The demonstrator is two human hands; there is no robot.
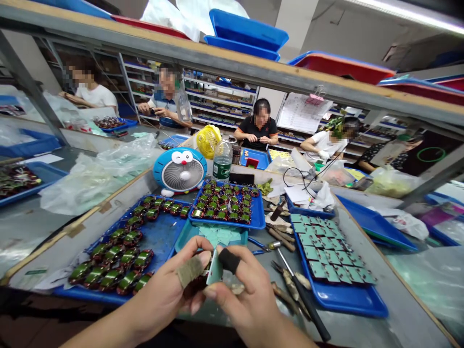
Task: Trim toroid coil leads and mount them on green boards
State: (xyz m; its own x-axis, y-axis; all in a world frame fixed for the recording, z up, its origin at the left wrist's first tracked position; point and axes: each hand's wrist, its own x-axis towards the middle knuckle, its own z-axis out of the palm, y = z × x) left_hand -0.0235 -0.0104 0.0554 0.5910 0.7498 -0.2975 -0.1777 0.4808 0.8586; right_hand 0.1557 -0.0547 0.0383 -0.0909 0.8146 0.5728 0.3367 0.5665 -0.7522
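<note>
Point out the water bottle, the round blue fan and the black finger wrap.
Water bottle (222,169): head view, green label.
Round blue fan (182,178): head view, grille.
Black finger wrap (229,260): head view, wrap's middle.

nothing clearly readable. water bottle (222,162) on the desk (406,309) has a green label (222,169) with white print, too small to read. sheet of paper (303,112) hanging at the back shows printed rows, also too small and blurred. slip of paper (36,271) at the desk's left edge has green print, not legible. pale green card (214,267) in the right hand (246,290) shows no legible marks from this angle.
</note>
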